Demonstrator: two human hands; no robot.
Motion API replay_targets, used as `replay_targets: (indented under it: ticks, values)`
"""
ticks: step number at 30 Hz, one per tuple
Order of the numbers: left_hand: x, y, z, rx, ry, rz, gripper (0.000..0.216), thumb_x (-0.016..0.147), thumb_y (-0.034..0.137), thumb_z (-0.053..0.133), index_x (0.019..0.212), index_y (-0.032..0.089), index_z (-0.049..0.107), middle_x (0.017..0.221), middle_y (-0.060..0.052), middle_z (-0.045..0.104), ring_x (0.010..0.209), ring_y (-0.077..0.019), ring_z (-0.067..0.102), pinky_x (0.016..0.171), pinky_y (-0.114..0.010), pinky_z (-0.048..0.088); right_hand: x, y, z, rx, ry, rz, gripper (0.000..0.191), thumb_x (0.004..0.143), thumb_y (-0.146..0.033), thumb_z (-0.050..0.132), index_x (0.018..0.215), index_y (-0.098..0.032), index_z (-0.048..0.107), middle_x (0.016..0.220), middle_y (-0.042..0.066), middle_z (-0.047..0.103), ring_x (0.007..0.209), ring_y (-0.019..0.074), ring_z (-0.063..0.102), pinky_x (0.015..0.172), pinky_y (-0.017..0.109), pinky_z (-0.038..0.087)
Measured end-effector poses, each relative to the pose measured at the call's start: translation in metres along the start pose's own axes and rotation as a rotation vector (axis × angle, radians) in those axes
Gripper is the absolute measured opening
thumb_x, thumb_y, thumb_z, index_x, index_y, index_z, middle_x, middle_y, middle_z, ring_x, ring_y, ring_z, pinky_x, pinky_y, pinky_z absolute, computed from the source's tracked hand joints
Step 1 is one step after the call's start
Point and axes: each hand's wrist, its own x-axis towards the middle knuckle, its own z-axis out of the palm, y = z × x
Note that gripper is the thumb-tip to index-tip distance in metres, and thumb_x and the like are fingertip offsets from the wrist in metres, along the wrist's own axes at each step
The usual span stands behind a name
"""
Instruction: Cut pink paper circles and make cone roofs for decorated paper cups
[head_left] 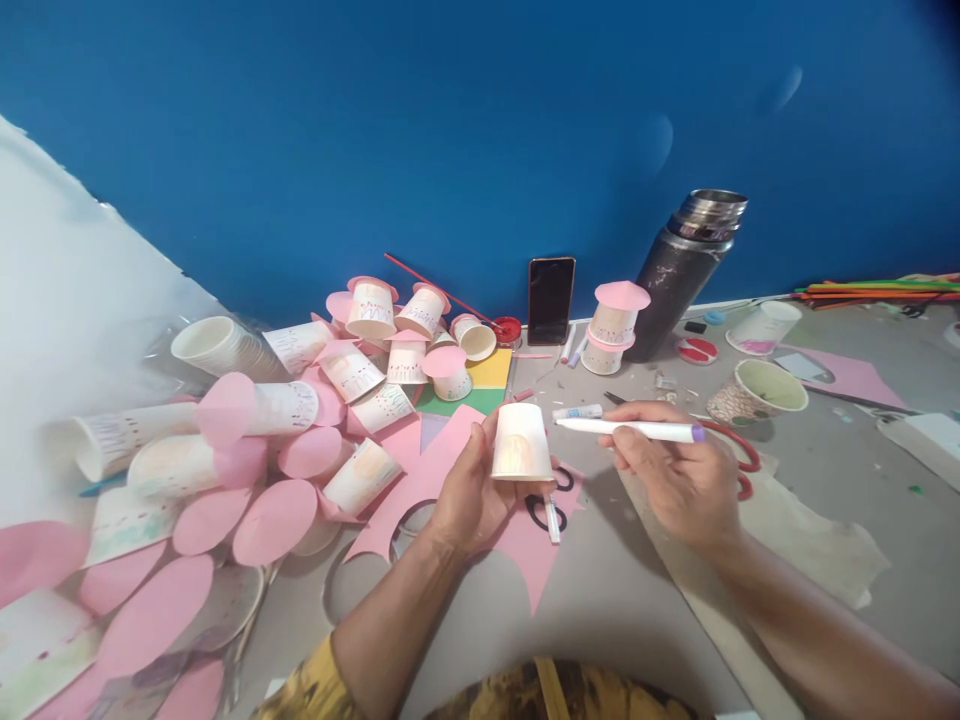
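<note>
In the middle of the head view, my left hand (pixel 469 495) is wrapped round a white paper cup (pixel 523 440), held upside down with its rim at the bottom. A faint yellowish patch shows on the cup's side. Just to the right, my right hand (pixel 671 475) grips a white marker (pixel 637 430) with a purple end. The marker's tip points left at the cup and looks slightly apart from it. Under my hands lie cut pink paper (pixel 536 570) and black-handled scissors (pixel 559 510), with a capped marker (pixel 553 520) beside them.
Many decorated cups (pixel 352 370) with pink paper discs crowd the left. A phone (pixel 551 300) leans on the blue wall. A dark steel bottle (pixel 679 280) stands by two stacked cups (pixel 611 325). Red-handled scissors (pixel 742 450) and a green-stained cup (pixel 765 390) are at right.
</note>
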Motion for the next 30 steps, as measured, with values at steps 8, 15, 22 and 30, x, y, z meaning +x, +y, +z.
replay_targets:
  ticks: [8, 15, 22, 30]
  values:
    - [0.005, 0.015, -0.006, -0.043, 0.271, 0.008, 0.059, 0.101, 0.058, 0.042, 0.127, 0.009, 0.063, 0.108, -0.02, 0.075, 0.087, -0.0334, 0.076, 0.078, -0.05, 0.061, 0.003, 0.015, 0.003, -0.606, -0.491, -0.397, 0.031, 0.093, -0.01, 0.056, 0.118, -0.024, 0.069, 0.106, 0.01, 0.072, 0.098, 0.025, 0.066, 0.076, 0.033, 0.05]
    - [0.005, 0.02, -0.007, -0.063, 0.367, -0.023, 0.066, 0.097, 0.065, 0.044, 0.118, 0.007, 0.067, 0.093, -0.019, 0.076, 0.075, -0.0304, 0.075, 0.072, -0.046, 0.061, -0.003, 0.009, 0.001, -0.908, -0.875, -0.294, 0.032, 0.089, -0.004, 0.055, 0.107, -0.025, 0.07, 0.093, 0.007, 0.06, 0.085, 0.0228, 0.055, 0.064, 0.03, 0.035]
    - [0.006, 0.014, -0.008, -0.071, 0.341, -0.003, 0.062, 0.097, 0.066, 0.044, 0.101, 0.009, 0.069, 0.082, -0.016, 0.074, 0.074, -0.0275, 0.073, 0.071, -0.04, 0.06, -0.015, 0.003, 0.02, -0.788, -0.815, -0.366, 0.024, 0.093, -0.008, 0.056, 0.104, -0.023, 0.072, 0.095, 0.007, 0.059, 0.081, 0.0196, 0.054, 0.067, 0.03, 0.037]
    - [0.008, 0.028, -0.008, -0.093, 0.438, 0.126, 0.06, 0.102, 0.061, 0.032, 0.092, 0.013, 0.066, 0.072, -0.011, 0.07, 0.064, -0.0242, 0.069, 0.062, -0.038, 0.058, -0.017, 0.003, 0.048, -0.759, -0.723, -0.504, 0.02, 0.099, -0.014, 0.055, 0.105, -0.022, 0.072, 0.097, 0.007, 0.064, 0.086, 0.0197, 0.057, 0.064, 0.028, 0.039]
